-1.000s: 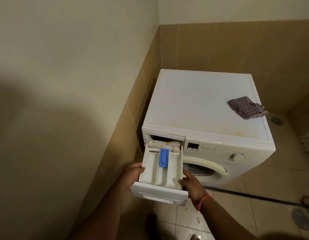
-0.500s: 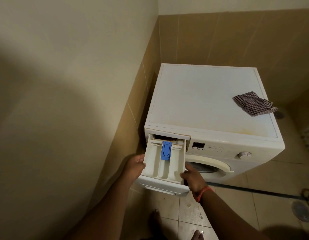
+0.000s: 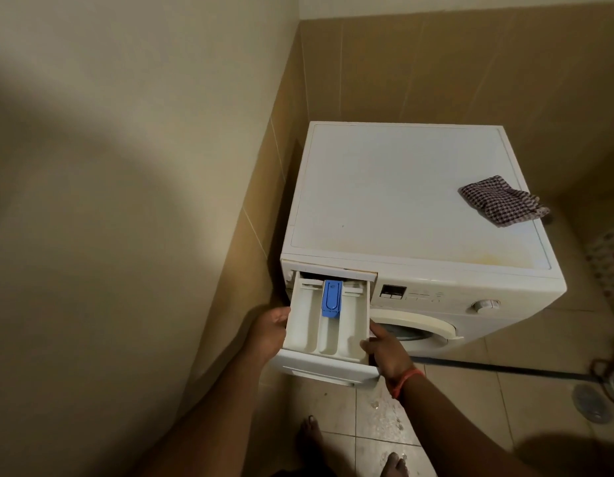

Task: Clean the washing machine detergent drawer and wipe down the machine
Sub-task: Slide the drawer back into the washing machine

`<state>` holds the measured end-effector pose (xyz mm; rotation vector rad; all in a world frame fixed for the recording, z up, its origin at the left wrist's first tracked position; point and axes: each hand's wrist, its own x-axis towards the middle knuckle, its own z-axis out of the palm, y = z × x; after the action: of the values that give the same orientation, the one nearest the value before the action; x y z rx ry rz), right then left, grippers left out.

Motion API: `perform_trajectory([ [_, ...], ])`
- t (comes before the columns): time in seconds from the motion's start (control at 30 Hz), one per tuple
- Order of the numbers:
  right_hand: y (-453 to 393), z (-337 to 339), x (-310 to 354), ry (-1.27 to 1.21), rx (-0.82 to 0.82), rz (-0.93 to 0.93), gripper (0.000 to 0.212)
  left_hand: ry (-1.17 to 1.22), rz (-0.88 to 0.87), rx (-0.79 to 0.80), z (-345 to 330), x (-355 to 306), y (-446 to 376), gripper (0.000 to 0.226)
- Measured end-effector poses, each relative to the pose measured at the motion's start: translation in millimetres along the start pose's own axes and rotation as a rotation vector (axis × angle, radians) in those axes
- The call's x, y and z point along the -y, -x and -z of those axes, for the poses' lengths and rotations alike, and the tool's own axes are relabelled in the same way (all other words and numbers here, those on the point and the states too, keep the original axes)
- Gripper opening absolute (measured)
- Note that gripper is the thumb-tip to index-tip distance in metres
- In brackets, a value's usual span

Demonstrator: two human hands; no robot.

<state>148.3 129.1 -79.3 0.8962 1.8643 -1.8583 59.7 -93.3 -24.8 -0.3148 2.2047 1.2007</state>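
A cream wall (image 3: 109, 166) meets tan tiles (image 3: 436, 70) in the corner. The tiled floor (image 3: 470, 407) is pale and stained, with a round drain (image 3: 591, 403) at its right edge. Dim light, broad shadows.

Bare arms, bare feet; red-orange wristband (image 3: 403, 382) on right wrist.

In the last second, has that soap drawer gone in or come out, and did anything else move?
The detergent drawer has slid back in somewhat; less of it sticks out of the washing machine than a second ago. The left hand and right hand kept holding its two sides throughout. The blue insert stayed in the middle compartment, and the checked cloth stayed at the top's right edge.
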Motion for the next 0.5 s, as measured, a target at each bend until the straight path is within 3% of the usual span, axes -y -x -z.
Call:
perform_trajectory([
  [0.2,-5.3,-7.0,-4.2,-0.011,0.011,-0.005,0.056,-0.010,-0.044,-0.035,0.9,6.3,-11.0,0.041],
  [0.5,-5.5,-13.0,-6.2,-0.019,-0.007,0.001,0.060,-0.119,-0.081,-0.130,-4.2,23.3,-14.1,0.052],
])
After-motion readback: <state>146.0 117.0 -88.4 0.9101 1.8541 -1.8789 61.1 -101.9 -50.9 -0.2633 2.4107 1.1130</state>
